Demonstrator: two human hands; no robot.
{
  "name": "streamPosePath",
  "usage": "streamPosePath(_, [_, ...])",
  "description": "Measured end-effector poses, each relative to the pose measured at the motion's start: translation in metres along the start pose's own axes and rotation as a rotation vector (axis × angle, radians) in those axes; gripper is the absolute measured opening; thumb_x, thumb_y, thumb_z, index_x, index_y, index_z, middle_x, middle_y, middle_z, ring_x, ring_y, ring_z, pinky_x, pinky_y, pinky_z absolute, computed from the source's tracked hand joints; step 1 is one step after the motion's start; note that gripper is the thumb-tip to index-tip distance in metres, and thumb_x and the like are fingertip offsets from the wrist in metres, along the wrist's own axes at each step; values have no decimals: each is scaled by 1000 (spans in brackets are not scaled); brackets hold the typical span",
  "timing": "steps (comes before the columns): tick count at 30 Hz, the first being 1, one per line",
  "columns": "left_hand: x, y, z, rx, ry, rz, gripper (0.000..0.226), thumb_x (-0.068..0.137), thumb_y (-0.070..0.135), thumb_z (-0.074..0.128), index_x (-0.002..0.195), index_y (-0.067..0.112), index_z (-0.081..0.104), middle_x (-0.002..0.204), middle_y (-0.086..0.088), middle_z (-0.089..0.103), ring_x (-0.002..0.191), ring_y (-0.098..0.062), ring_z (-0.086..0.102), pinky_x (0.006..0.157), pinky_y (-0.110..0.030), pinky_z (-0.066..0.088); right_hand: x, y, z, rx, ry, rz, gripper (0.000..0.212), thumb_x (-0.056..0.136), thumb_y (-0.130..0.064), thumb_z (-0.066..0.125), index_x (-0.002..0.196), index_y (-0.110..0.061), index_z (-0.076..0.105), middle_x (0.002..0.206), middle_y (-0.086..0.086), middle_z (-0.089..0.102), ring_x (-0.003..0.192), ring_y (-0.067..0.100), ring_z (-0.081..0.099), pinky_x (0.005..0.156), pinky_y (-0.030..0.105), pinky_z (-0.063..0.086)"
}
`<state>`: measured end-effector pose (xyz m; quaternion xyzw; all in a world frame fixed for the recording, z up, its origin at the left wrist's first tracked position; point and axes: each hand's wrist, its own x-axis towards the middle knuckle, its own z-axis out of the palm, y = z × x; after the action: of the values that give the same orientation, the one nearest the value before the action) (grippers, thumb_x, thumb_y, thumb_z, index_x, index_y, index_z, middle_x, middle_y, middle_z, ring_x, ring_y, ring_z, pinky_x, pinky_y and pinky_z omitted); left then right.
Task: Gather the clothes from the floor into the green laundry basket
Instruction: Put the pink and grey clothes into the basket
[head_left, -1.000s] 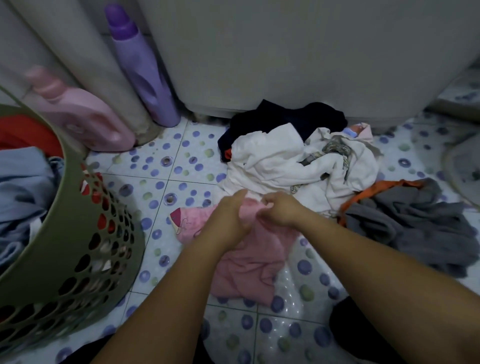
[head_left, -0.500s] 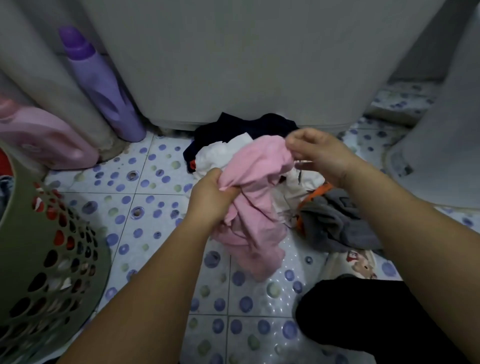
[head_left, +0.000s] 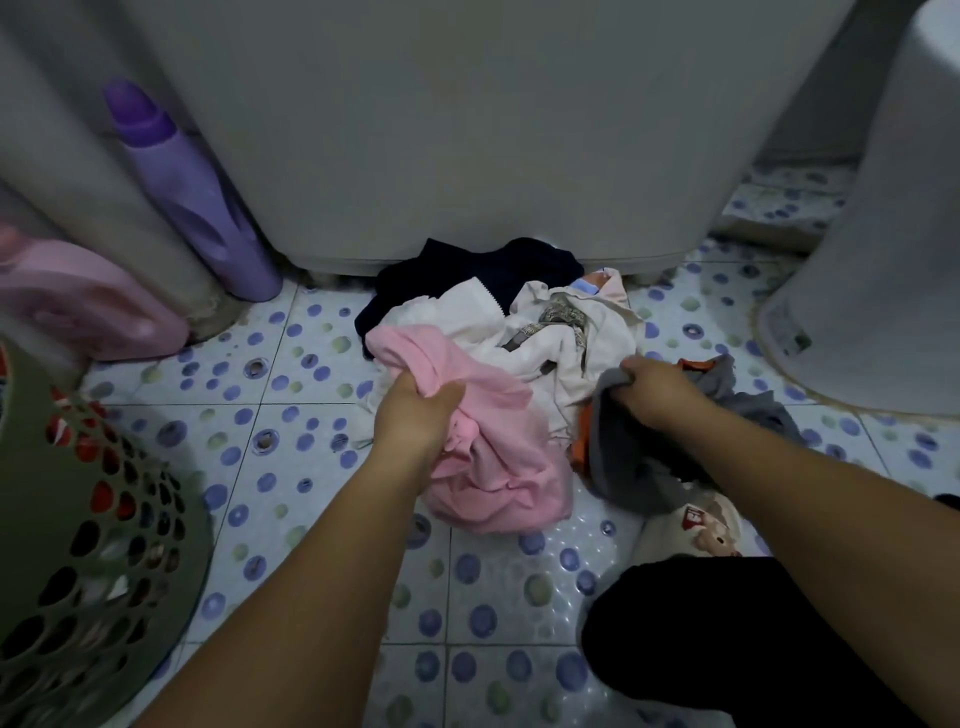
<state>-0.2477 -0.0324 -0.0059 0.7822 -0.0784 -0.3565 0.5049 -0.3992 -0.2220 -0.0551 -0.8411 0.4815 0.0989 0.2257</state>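
1. The left hand (head_left: 415, 415) is clenched round a bunched fold of the pink garment (head_left: 493, 457), which hangs from the fist with its lower part seemingly sagging to the tiled floor (head_left: 291, 467); gathering it in one fist frees the other hand.
2. The right hand (head_left: 652, 387) has its fingers curled over the edge of the grey garment (head_left: 623, 467), pinching it where it lies beside the pink one, probably so both can go in one trip.
3. White clothes (head_left: 545, 332) and a dark garment (head_left: 467, 265) lie heaped behind, against the white appliance (head_left: 467, 130).
4. The green laundry basket (head_left: 78, 519) stands at the person's left, near the left arm, with clothes already visible through its holes.
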Motion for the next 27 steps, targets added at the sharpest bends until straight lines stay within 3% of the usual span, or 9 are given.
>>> streamPosePath(4, [1, 2, -7, 0, 30, -2, 33, 93, 19, 57, 124, 13, 54, 98, -1, 62, 96, -25, 61, 85, -35, 52, -4, -48, -40, 450, 119, -29, 26, 91, -24, 50, 113, -15, 58, 119, 13, 58, 107, 29, 54, 86, 27, 40])
streamPosePath(7, [-4, 4, -14, -16, 78, -9, 28, 91, 21, 59, 118, 17, 57, 108, -7, 66, 100, -29, 63, 91, -46, 54, -14, -93, -61, 755, 106, -124, 8, 75, -33, 58, 82, -32, 62, 105, 11, 62, 99, 29, 60, 87, 34, 52])
streamPosePath(8, [-6, 5, -18, -31, 94, -9, 22, 91, 21, 59, 113, 19, 58, 106, -7, 66, 99, -30, 63, 90, -47, 54, -20, -108, -68, 854, 83, -174, 3, 78, -27, 58, 77, -28, 60, 94, 8, 64, 92, 26, 63, 82, 33, 55])
streamPosePath(12, [-13, 4, -40, -91, 179, -15, 21, 89, 22, 61, 110, 19, 59, 99, -6, 65, 98, -33, 64, 87, -54, 54, -43, -162, -102, 1273, -28, -391, 27, 93, 2, 44, 76, -17, 51, 55, -4, 62, 49, 2, 60, 52, 16, 50])
streamPosePath(17, [-18, -1, -66, -126, 260, -25, 26, 89, 22, 61, 115, 21, 58, 93, -5, 62, 97, -35, 63, 85, -55, 55, -52, -187, -104, 1541, -141, -412, 22, 94, 0, 44, 83, -15, 56, 71, 3, 65, 66, 12, 63, 69, 28, 55])
streamPosePath(20, [-18, -7, -77, -119, 272, -42, 23, 92, 19, 59, 115, 22, 58, 92, -4, 62, 91, -31, 61, 77, -44, 58, -37, -170, -78, 1331, -129, -292, 15, 94, -9, 49, 84, -17, 57, 76, 2, 67, 70, 15, 65, 64, 27, 54])
streamPosePath(23, [-17, -16, -82, -15, 297, -41, 29, 92, 22, 59, 120, 15, 57, 109, -11, 65, 97, -31, 61, 86, -44, 55, -11, -131, -45, 570, 46, -160, 6, 89, -22, 57, 89, -17, 60, 96, 11, 63, 95, 28, 60, 81, 35, 48])
streamPosePath(24, [-16, -19, -83, -2, 300, -54, 30, 92, 23, 58, 120, 15, 57, 111, -10, 65, 99, -32, 61, 90, -45, 54, -7, -117, -34, 345, 57, -116, 15, 89, -23, 57, 99, -12, 62, 104, 14, 62, 101, 30, 59, 84, 34, 45])
streamPosePath(27, [-13, -24, -83, -3, 296, -72, 28, 92, 21, 57, 120, 15, 57, 109, -9, 64, 96, -31, 61, 90, -46, 54, -5, -87, -6, 16, 40, -62, 29, 86, -22, 56, 110, -5, 56, 113, 16, 61, 105, 34, 57, 79, 32, 42])
